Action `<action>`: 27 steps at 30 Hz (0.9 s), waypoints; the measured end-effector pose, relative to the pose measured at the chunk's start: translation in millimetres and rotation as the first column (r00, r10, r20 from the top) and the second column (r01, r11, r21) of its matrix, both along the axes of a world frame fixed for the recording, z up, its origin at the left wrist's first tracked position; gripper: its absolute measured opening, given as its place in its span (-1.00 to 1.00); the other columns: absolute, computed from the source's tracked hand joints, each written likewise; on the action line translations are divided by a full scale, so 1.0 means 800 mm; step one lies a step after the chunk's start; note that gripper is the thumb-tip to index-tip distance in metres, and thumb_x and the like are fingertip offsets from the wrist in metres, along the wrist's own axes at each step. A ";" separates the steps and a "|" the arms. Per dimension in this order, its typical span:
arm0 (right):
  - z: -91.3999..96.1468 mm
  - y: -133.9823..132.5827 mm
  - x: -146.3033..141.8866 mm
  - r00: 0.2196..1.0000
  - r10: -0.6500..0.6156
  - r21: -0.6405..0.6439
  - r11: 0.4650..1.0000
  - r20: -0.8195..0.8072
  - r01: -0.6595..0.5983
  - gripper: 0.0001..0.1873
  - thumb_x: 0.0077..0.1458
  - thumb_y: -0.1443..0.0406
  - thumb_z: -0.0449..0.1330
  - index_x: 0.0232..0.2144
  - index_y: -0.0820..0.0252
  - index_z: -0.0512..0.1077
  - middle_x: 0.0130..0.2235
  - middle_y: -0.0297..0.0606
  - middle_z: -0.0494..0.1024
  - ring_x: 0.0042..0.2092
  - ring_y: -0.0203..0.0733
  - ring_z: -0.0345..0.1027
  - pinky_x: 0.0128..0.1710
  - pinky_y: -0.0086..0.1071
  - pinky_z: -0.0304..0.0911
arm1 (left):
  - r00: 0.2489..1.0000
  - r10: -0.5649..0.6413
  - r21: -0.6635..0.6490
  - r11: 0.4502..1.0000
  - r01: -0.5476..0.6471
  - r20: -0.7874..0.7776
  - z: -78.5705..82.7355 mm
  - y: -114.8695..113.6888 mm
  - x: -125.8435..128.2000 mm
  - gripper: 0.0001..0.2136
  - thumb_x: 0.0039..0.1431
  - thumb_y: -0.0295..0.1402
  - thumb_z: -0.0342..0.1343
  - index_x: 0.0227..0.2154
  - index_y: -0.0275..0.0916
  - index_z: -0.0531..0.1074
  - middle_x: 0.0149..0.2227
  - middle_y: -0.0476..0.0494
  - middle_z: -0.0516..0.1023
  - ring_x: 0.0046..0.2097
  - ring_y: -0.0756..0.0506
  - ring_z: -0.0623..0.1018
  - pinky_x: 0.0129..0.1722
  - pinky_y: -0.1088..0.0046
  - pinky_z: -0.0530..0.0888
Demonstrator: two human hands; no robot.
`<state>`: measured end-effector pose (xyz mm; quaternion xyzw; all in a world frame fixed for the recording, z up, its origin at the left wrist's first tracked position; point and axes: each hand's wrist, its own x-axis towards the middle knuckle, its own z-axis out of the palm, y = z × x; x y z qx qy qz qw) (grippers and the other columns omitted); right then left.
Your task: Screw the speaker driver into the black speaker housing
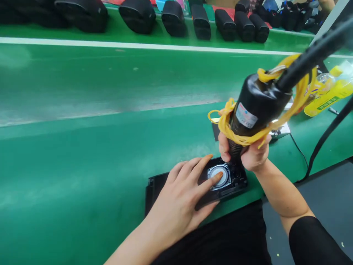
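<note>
A flat black speaker housing (pixel 154 186) lies at the near edge of the green bench. A round silver speaker driver (pixel 220 173) sits in its right end. My left hand (pixel 179 198) lies flat on the housing, fingers stretched, the index fingertip pressing the driver. My right hand (pixel 248 152) is closed round a black electric screwdriver (pixel 256 106) wound with yellow rubber bands. The tool stands tilted, its tip down at the housing just right of the driver; the tip itself is hidden by my fingers.
A green conveyor belt (pixel 110 84) runs across behind the bench. Several black speaker shells (pixel 201 20) line the far side. A yellow bottle (pixel 328 92) lies at the right. The screwdriver's black cable (pixel 325 136) hangs over the bench edge at right.
</note>
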<state>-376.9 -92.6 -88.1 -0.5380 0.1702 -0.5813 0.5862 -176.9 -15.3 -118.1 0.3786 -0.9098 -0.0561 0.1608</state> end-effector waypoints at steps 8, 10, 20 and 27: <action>-0.017 0.000 0.005 0.994 0.064 -0.081 0.995 0.087 -0.057 -0.39 0.33 -0.22 0.10 -0.37 0.20 0.41 -0.43 -0.27 0.42 -0.50 -0.31 0.31 -0.54 -0.43 0.24 | 0.999 -0.029 0.078 0.996 0.031 -0.034 0.005 -0.005 0.003 -0.52 0.38 0.05 -0.02 0.22 -0.01 0.46 0.34 -0.27 0.31 0.24 -0.37 0.40 0.15 -0.04 0.36; -0.017 0.000 0.003 0.997 0.050 -0.069 0.997 0.066 -0.045 -0.37 0.32 -0.23 0.10 -0.35 0.21 0.43 -0.42 -0.25 0.44 -0.50 -0.29 0.33 -0.52 -0.40 0.25 | 1.000 0.003 0.114 0.993 0.000 -0.030 0.007 -0.008 0.003 -0.58 0.44 -0.06 -0.09 0.20 0.00 0.46 0.32 -0.20 0.35 0.25 -0.31 0.41 0.14 0.02 0.36; -0.014 -0.002 0.009 0.989 0.002 -0.068 0.998 0.145 0.008 -0.52 0.36 -0.12 0.16 -0.33 0.17 0.42 -0.43 -0.31 0.41 -0.55 -0.31 0.27 -0.56 -0.40 0.24 | 0.994 0.086 0.177 0.979 -0.097 0.066 0.010 -0.019 -0.009 -0.58 0.36 -0.03 0.07 0.16 -0.05 0.51 0.22 -0.27 0.46 0.20 -0.38 0.49 0.03 -0.03 0.48; -0.017 -0.004 0.013 0.988 0.015 -0.031 0.999 0.156 -0.010 -0.51 0.31 -0.12 0.22 -0.33 0.18 0.42 -0.48 -0.32 0.39 -0.55 -0.31 0.27 -0.54 -0.42 0.28 | 0.985 0.126 0.226 0.963 -0.150 0.117 0.017 -0.025 -0.017 -0.63 0.29 -0.04 0.18 0.07 -0.03 0.59 0.16 -0.28 0.51 0.14 -0.44 0.52 -0.04 -0.06 0.49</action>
